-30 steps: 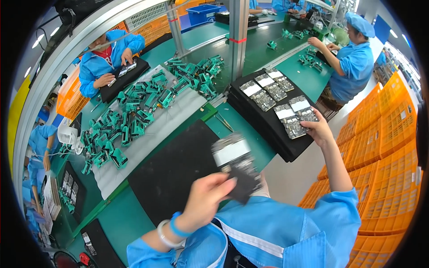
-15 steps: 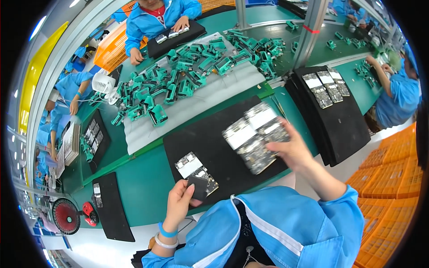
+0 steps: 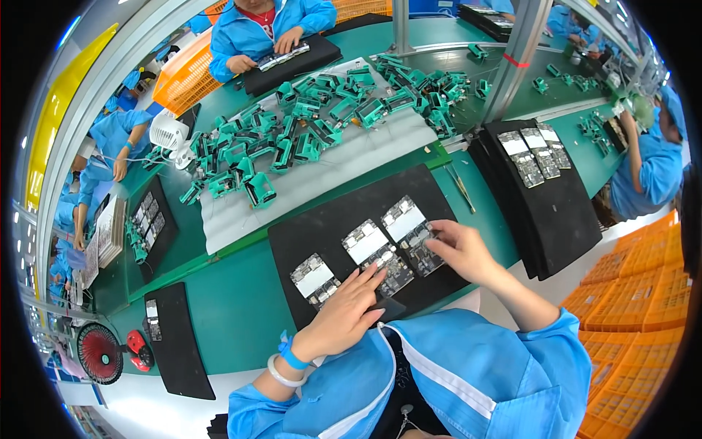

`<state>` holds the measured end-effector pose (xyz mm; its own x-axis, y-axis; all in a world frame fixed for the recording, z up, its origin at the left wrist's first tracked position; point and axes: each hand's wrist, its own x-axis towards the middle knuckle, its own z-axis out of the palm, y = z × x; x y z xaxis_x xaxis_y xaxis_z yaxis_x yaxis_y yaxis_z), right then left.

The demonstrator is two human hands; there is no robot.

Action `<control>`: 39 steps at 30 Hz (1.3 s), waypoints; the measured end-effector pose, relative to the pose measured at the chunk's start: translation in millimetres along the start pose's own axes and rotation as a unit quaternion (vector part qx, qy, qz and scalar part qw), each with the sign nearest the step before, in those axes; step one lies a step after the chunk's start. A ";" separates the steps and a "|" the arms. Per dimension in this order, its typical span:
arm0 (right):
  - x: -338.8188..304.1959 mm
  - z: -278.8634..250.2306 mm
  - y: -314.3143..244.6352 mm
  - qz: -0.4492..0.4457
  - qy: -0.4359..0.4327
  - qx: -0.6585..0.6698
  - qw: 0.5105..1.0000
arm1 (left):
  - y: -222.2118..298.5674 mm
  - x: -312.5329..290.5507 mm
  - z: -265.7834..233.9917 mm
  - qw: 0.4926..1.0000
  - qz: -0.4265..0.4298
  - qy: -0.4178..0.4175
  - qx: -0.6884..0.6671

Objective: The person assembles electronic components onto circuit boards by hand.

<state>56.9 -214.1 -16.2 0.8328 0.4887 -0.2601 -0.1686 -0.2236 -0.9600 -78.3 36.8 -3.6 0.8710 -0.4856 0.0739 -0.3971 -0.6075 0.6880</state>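
Three circuit boards with white panels lie on a black foam mat (image 3: 314, 234): a left board (image 3: 314, 276), a middle board (image 3: 365, 244) and a right board (image 3: 404, 221). My left hand (image 3: 340, 318) reaches over the lower part of the left board. Its fingers are stretched out, with the tips on the lower part of the middle board. Beside its thumb shows a dark flat piece (image 3: 390, 309); whether the thumb holds it I cannot tell. My right hand (image 3: 466, 252) has thumb and forefinger closed on the right board's outer edge.
Many green plastic frames (image 3: 292, 124) are heaped on a white foam sheet (image 3: 329, 168) beyond the mat. Tweezers (image 3: 461, 189) lie to the right, near stacked black mats (image 3: 541, 212) bearing boards. A co-worker (image 3: 270, 36) sits opposite. A red fan (image 3: 100, 353) stands at left.
The two boards my right hand held raised now lie on the mat beside the left one. My left hand has moved right, its fingers now stretched over the boards.
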 end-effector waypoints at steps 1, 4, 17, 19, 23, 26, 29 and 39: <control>4.1 -11.2 -4.4 -0.080 0.065 -0.195 0.975 | -0.7 -2.7 -1.2 1.000 -0.013 -0.008 -0.014; 38.3 -57.5 11.2 -0.144 0.227 -0.367 0.891 | 6.0 -3.1 -6.4 0.999 -0.027 -0.025 -0.032; 98.5 -81.9 60.3 -0.184 0.354 -0.354 0.846 | -13.1 81.2 18.7 0.997 0.045 -0.030 -0.056; 72.4 -74.5 33.9 -0.151 0.272 -0.180 0.933 | -9.1 85.7 19.8 0.996 0.056 -0.030 -0.058; 19.8 -39.8 -20.1 -0.088 0.160 -0.194 0.964 | -4.0 79.3 12.5 0.996 0.057 -0.005 -0.062; 10.9 -22.1 -16.2 -0.349 0.097 -0.330 0.871 | -12.7 79.5 8.5 0.998 0.028 -0.016 -0.050; 5.6 -4.0 -18.7 -0.312 0.043 -0.449 0.836 | -16.6 77.4 11.6 0.999 0.029 0.017 -0.040; 8.7 21.4 -4.9 -0.273 0.059 -0.498 0.821 | -19.3 74.8 9.4 0.998 0.018 0.030 -0.055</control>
<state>53.7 -190.6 -15.9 0.6957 0.6736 0.2494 0.7130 -0.6053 -0.3539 -8.2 6.3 -18.2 0.8736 -0.4656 0.1416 -0.3979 -0.5158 0.7587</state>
